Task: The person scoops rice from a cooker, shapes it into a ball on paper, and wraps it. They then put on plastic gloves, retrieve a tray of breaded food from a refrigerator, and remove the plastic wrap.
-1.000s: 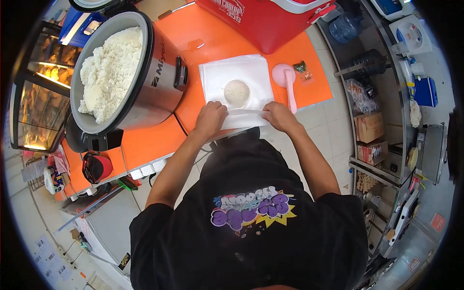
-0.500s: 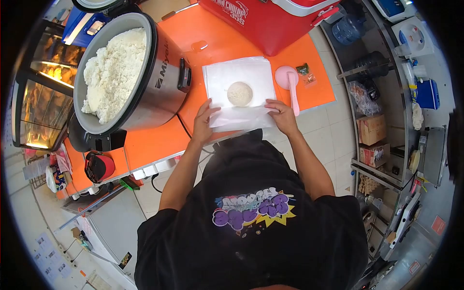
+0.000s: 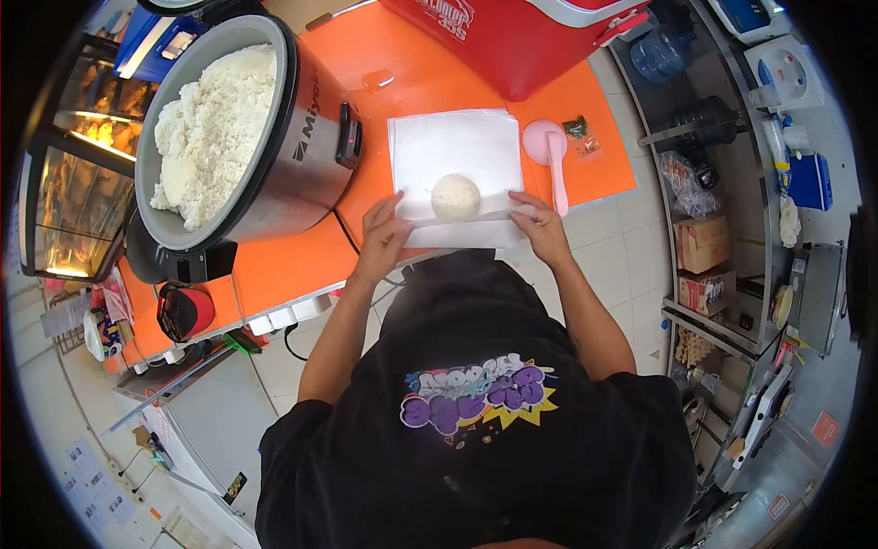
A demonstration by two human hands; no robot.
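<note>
A round mound of white rice (image 3: 455,198) lies on a stack of white wrapping paper (image 3: 439,137) on the orange table. My left hand (image 3: 382,231) pinches the top paper sheet at its left side, level with the rice. At the right side, my right hand (image 3: 541,229) has fingers closed on the same sheet. Between my hands the sheet's near part is folded up against the rice, which neither hand touches. A pink rice paddle (image 3: 556,169) rests across a pink bowl-like scoop (image 3: 538,142), right of the stack.
A large rice cooker (image 3: 311,128) full of rice (image 3: 215,128) stands on the left of the orange table (image 3: 338,55). Behind the paper is a red cooler box (image 3: 512,46). Small packets (image 3: 576,128) lie beside the paddle. Metal shelves (image 3: 713,183) stand to the right.
The rice mound has come closer to me across the stack. The sheet's near part has been raised and folded against it, with my hands moved slightly inward.
</note>
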